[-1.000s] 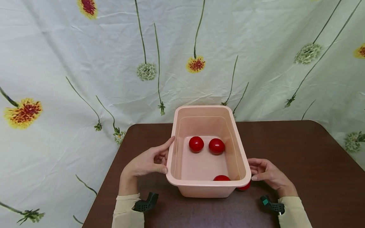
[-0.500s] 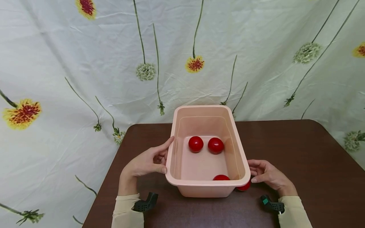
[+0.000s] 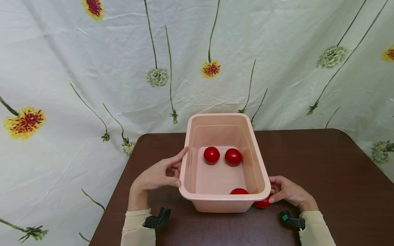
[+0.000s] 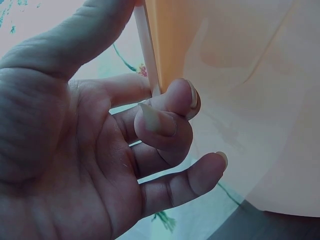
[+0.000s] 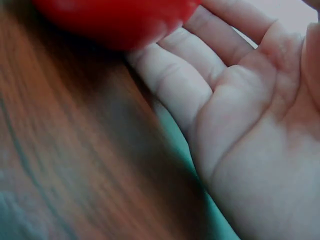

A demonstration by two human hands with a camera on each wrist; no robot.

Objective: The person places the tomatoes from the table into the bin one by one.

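A deep pink plastic tub (image 3: 224, 197) stands on the table in the head view. My left hand (image 3: 155, 176) holds its left rim, the thumb and forefinger spread along the edge. In the left wrist view the other fingers (image 4: 205, 175) curl beside the tub's wall. A shiny red ball (image 3: 262, 203) sits by the tub's near right corner, partly covered by the rim. My right hand (image 3: 290, 193) pinches it, thumb on the near side. In the right wrist view its fingers (image 5: 172, 75) reach behind the red ball (image 5: 120, 20); the thumb's contact is hidden there.
Inside the tub lie a left red ball (image 3: 211, 155), another red ball (image 3: 233, 157) beside it, and a near red ball (image 3: 239, 191) partly hidden by the front rim. The brown table (image 3: 311, 157) has a flower-printed cloth (image 3: 191, 51) behind it.
My right hand has moved slightly toward me and down onto the red ball outside the tub, and its thumb now touches it. The left hand and tub stay still.
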